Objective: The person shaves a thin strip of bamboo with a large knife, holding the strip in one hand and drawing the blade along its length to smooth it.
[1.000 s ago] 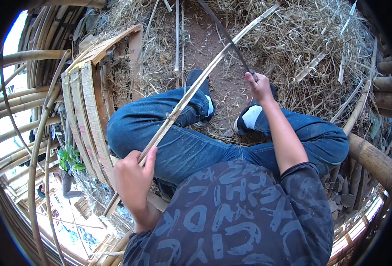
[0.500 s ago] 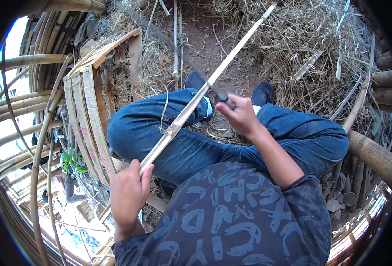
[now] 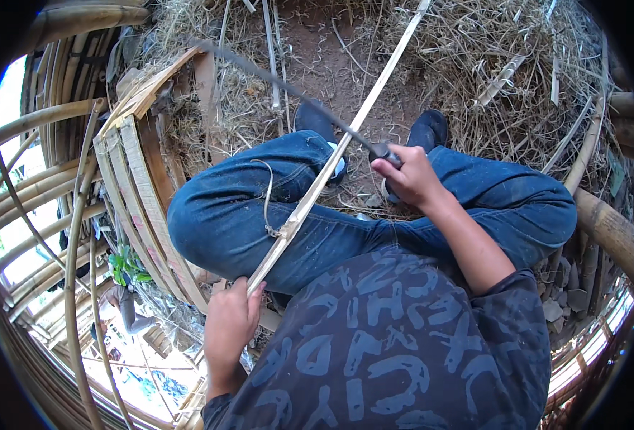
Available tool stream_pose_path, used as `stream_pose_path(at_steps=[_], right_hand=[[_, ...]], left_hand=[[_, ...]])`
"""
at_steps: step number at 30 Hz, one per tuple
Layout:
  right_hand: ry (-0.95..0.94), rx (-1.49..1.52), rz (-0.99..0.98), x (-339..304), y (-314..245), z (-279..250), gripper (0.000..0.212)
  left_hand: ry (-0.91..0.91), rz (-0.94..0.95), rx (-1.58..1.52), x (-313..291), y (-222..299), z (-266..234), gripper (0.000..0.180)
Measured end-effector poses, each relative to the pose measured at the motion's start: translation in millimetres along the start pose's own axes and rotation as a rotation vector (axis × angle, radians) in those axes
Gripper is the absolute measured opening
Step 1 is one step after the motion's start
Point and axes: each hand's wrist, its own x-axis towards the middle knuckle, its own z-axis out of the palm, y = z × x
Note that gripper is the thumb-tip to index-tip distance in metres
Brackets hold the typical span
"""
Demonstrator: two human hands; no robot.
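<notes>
A long pale split-bamboo strip (image 3: 363,113) slants across my lap from lower left to the top of the view. My left hand (image 3: 229,319) grips its near end above my left thigh. Dark and long, a machete (image 3: 281,82) crosses over the strip, its blade reaching up and to the left. My right hand (image 3: 413,178) is wrapped round its dark handle, just right of the strip. A thin curled shaving (image 3: 268,195) hangs from a rough, notched spot (image 3: 288,228) on the strip, over my left leg.
A slatted wooden crate (image 3: 141,165) stands close on my left, beside a bamboo-pole frame (image 3: 80,208). Dry shavings (image 3: 467,79) cover the ground ahead, with loose strips among them. Thick bamboo poles (image 3: 607,231) lie by my right knee. Another person (image 3: 127,308) is at lower left.
My left hand and the strip's near end have shifted right, so the strip stands steeper. My right hand has moved slightly right with the machete. The blade, blurred before, now shows clearly.
</notes>
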Motion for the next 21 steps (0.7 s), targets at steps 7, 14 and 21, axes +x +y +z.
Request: stream_pose_path(at_steps=[7,14,21], right_hand=[[-0.08,0.059,-0.029,-1,-59,2,0.053],[-0.106,-0.144,-0.114,23,-62,10,0.065],[-0.088,-0.249,-0.069,20,-70,2,0.063]], left_hand=[[-0.026,-0.12,-0.221,-1,-24,-28,0.032],[0.025,-0.093,-0.247,9,-32,-13,0.038],[0.047,-0.073,-0.183,13,-33,-10,0.039]])
